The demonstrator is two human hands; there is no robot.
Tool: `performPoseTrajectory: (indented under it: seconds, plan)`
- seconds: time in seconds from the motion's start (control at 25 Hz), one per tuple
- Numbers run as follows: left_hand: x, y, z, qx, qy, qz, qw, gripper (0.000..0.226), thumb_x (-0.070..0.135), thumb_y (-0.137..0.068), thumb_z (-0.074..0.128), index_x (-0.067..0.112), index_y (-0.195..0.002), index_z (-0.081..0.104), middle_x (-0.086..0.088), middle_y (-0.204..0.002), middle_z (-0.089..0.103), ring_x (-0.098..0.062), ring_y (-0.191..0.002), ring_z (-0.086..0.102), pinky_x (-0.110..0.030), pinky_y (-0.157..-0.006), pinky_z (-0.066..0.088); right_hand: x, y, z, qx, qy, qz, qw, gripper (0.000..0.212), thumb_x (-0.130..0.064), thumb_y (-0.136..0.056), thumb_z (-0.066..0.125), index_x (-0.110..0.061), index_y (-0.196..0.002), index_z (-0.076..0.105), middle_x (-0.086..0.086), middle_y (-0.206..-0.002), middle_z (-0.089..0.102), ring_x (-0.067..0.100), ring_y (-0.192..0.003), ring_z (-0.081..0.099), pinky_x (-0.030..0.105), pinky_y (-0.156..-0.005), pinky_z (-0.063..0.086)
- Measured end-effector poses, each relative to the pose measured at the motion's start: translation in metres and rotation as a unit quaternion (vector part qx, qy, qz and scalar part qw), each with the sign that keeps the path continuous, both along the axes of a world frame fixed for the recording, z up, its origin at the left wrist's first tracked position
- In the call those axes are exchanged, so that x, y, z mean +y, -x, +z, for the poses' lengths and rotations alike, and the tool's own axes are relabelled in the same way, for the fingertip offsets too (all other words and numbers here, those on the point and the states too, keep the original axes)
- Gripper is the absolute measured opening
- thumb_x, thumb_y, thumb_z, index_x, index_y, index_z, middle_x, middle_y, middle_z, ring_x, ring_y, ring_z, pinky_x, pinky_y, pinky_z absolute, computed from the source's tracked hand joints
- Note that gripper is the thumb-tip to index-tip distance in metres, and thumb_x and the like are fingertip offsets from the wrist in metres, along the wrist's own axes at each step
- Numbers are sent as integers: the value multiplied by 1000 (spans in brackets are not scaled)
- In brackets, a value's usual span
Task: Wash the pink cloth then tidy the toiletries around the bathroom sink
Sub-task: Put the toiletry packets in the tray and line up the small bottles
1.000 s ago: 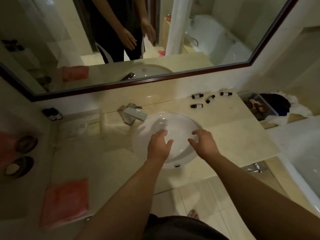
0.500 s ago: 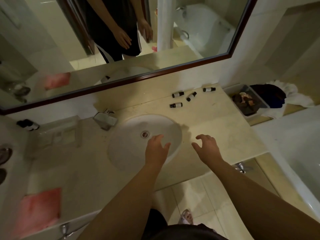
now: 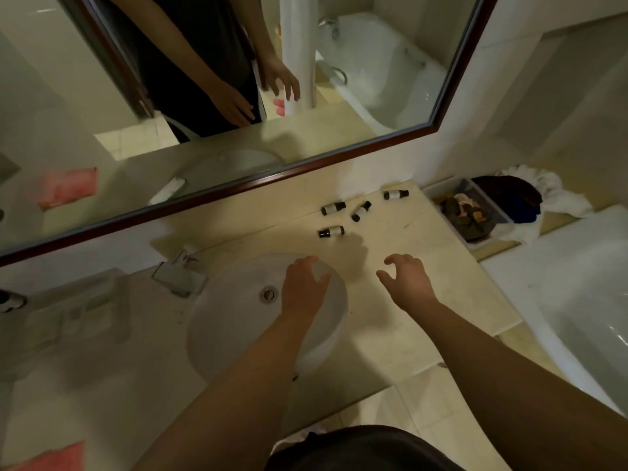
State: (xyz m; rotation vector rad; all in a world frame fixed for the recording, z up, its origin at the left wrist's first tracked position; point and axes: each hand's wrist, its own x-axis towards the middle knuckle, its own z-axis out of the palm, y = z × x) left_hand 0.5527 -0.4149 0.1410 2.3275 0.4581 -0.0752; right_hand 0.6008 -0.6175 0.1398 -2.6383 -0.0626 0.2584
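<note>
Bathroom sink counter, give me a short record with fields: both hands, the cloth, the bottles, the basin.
left hand: over the basin, fingers loosely spread, holding nothing
right hand: over the counter right of the basin, holding nothing
pink cloth: on the counter at the lower left edge, partly out of view
small bottles: four, lying on their sides behind the hands
basin: white; no water seen running
tap: left of the basin

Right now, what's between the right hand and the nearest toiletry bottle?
Head view: only bare countertop, with the hands' shadow, between right hand and nearest bottle.
</note>
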Motion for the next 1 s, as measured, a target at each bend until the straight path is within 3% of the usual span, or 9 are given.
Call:
performPoseTrajectory:
  seconds: [0.32,0.6,0.76,1.0]
  plan:
    - [21,-42,-24,46,-47,-7,998,47,37,-93,54,19,-135,46,-3,-135,49,-19,-127,40,-30,-103,35,12,-50,-27,27,10,30,999,37,-34,-93,55,-13,-124,54,8,-129,52,25,-122,40,35,-97,38]
    - [-13,-68,-46,137,-66,77,985,47,40,-94,52,22,-137,46,-1,-139,47,-20,-130,40,-34,-106,32,0,-126,-72,84,-27,86,992,33,-32,-93,56,-11,-119,58,9,-124,57,26,-119,45,35,-100,36]
    - [-36,-90,-63,163,-41,135,976,45,39,-93,55,22,-133,48,-3,-134,50,-21,-125,44,-34,-100,40,-8,-173,-95,126,-38,90,987,31,-34,-92,57,-15,-117,58,9,-120,59,26,-113,51,37,-93,46]
    - [-74,-119,-104,169,36,171,970,44,41,-91,57,22,-130,52,-2,-130,55,-19,-122,49,-30,-97,41,-3,-230,-128,151,-42,72,985,35,-36,-95,51,-10,-116,58,10,-121,60,27,-110,55,28,-86,40]
